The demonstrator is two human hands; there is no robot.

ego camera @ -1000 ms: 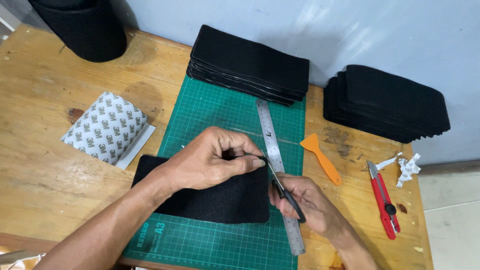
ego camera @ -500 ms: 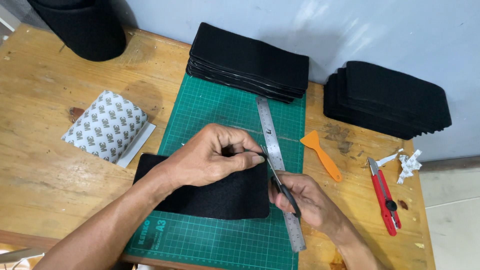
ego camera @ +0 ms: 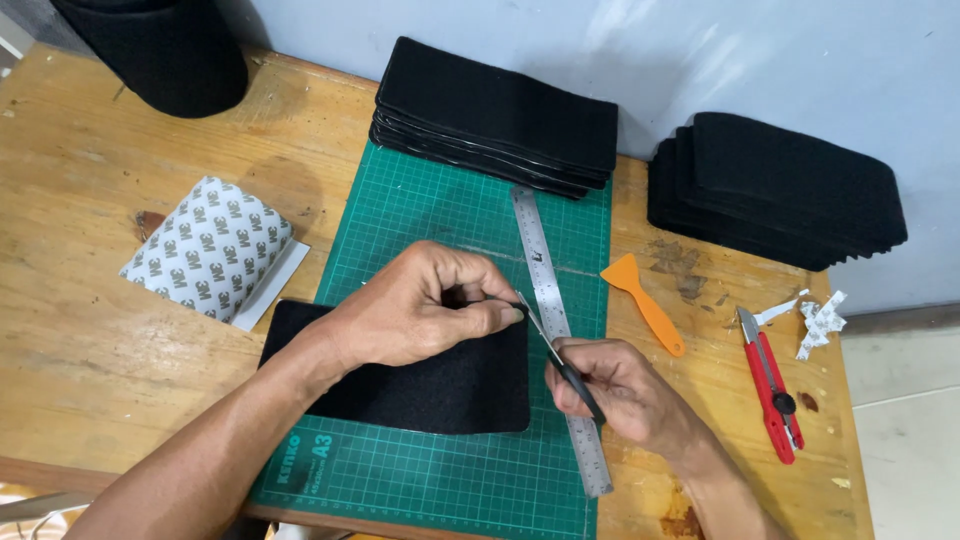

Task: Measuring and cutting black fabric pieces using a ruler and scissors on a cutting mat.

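Note:
A flat black felt piece [ego camera: 440, 390] with rounded corners lies on the green cutting mat [ego camera: 450, 210]. My left hand [ego camera: 415, 305] rests on it and pinches its upper right corner. My right hand [ego camera: 615, 390] holds small black-handled scissors [ego camera: 565, 365], whose blades meet the felt corner at my left fingertips. A steel ruler [ego camera: 550, 290] lies on the mat under my right hand.
Two stacks of black felt pieces [ego camera: 495, 115] [ego camera: 780, 190] sit at the back by the wall. Also on the wooden table are a printed sheet of adhesive backing [ego camera: 205, 250], an orange scraper [ego camera: 645, 300], a red utility knife [ego camera: 770, 380], paper scraps [ego camera: 820, 320] and a black roll [ego camera: 160, 50].
My right hand has shifted slightly up and left with the scissors, closer to the felt corner. My left hand keeps its pinch.

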